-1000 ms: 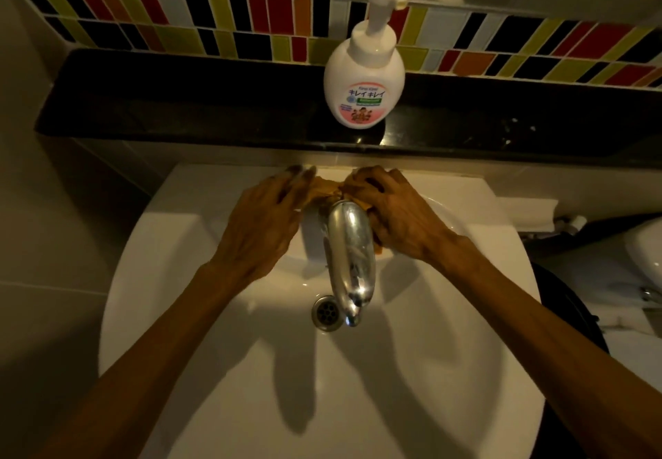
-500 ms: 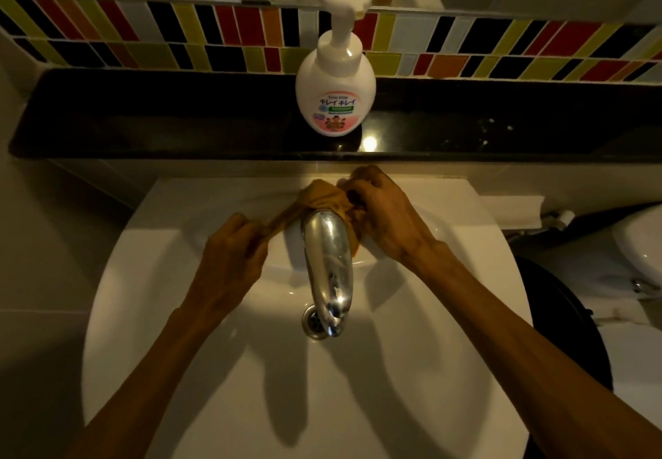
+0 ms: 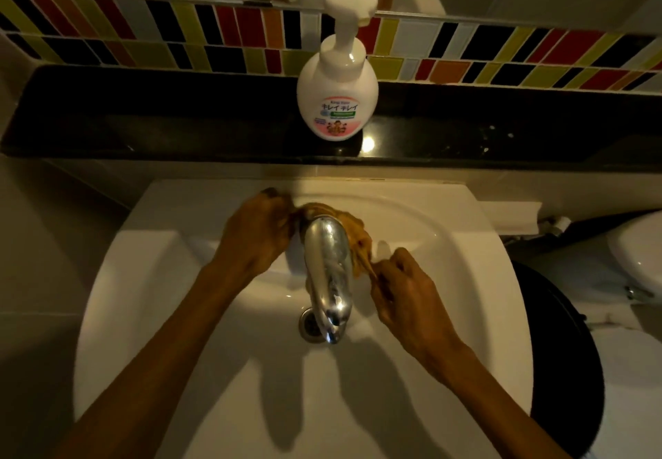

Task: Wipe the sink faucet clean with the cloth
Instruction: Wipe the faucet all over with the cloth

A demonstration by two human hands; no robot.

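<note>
A chrome faucet [image 3: 327, 272] arches over the white sink [image 3: 186, 315], its spout ending above the drain [image 3: 308, 326]. An orange-brown cloth [image 3: 354, 236] is looped behind the faucet's base. My left hand [image 3: 252, 240] grips the cloth's left end close to the base, up near the sink's back rim. My right hand [image 3: 406, 290] pinches the cloth's right end, pulled out toward me to the right of the spout. The part of the cloth behind the faucet is hidden.
A white pump soap bottle [image 3: 336, 100] stands on the black ledge [image 3: 143, 115] behind the sink, under a band of coloured tiles [image 3: 501, 50]. A black round bin [image 3: 566, 369] and a white toilet [image 3: 637, 254] are to the right.
The cloth has slid around the faucet base: my left hand moved up toward the base, and my right hand pulled its end out toward me and to the right.
</note>
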